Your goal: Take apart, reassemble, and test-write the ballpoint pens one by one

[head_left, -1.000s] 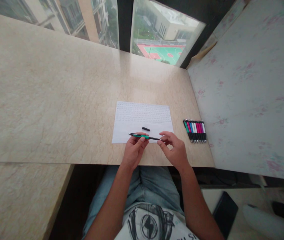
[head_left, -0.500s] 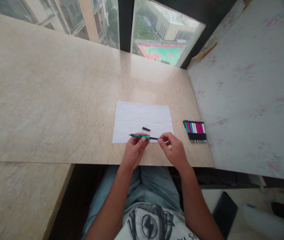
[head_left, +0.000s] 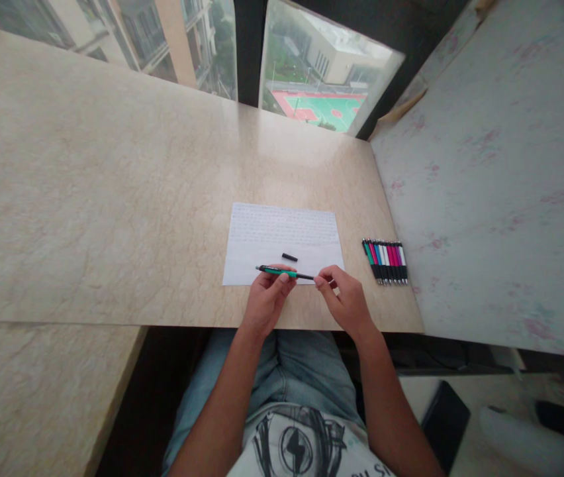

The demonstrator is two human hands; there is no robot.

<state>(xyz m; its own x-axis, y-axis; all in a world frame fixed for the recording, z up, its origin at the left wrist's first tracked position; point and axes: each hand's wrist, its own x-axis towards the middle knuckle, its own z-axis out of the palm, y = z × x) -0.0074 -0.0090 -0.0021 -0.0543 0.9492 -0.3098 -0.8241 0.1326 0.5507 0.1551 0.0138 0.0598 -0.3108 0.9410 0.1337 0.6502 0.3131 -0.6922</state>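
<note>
A green and black pen point(head_left: 280, 271) lies nearly level between my two hands, over the near edge of a sheet of paper point(head_left: 252, 255). Its green barrel is pinched in my left hand point(head_left: 268, 298), thumb on the near side. From the barrel a thin dark section point(head_left: 306, 276) sticks out to the right. My right hand point(head_left: 344, 298) pinches the far end of that section, where the fingertips cover the point. Just beyond the pen, a short black tube point(head_left: 290, 257), like a pen grip, rests on the paper's lower half. Lines of handwriting fill the upper half.
To the right, several pens point(head_left: 385, 262) in green, pink, blue, white and purple lie side by side on the stone-look desk point(head_left: 138, 199). A patterned wall point(head_left: 485, 199) rises along the desk's right edge. Windows point(head_left: 331, 73) stand at the back.
Both hands keep the same hold on the pen. The view has shifted very slightly; nothing else has visibly moved.
</note>
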